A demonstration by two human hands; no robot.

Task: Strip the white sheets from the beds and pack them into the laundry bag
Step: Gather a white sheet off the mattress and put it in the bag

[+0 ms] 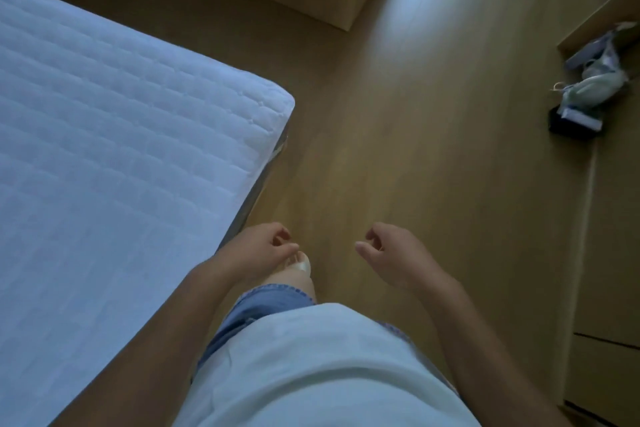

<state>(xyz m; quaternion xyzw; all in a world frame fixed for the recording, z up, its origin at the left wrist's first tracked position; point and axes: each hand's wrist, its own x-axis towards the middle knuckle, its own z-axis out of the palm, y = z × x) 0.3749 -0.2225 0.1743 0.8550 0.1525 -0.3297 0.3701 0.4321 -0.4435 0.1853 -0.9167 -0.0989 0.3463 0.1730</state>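
Wood floor [415, 114] all round, and the sheet [121, 132] sits on the bed [268, 168] at left, its corner just ahead. Left hand [263, 246] and right hand [388, 253] hang loosely curled, holding nothing. I'd grab that corner first and peel up, not yank from the middle.

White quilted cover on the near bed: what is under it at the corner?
Below the white quilted cover, a thin strip of dark bed edge shows along the corner and side. Everything else beneath it is covered, so mattress or frame cannot be told.
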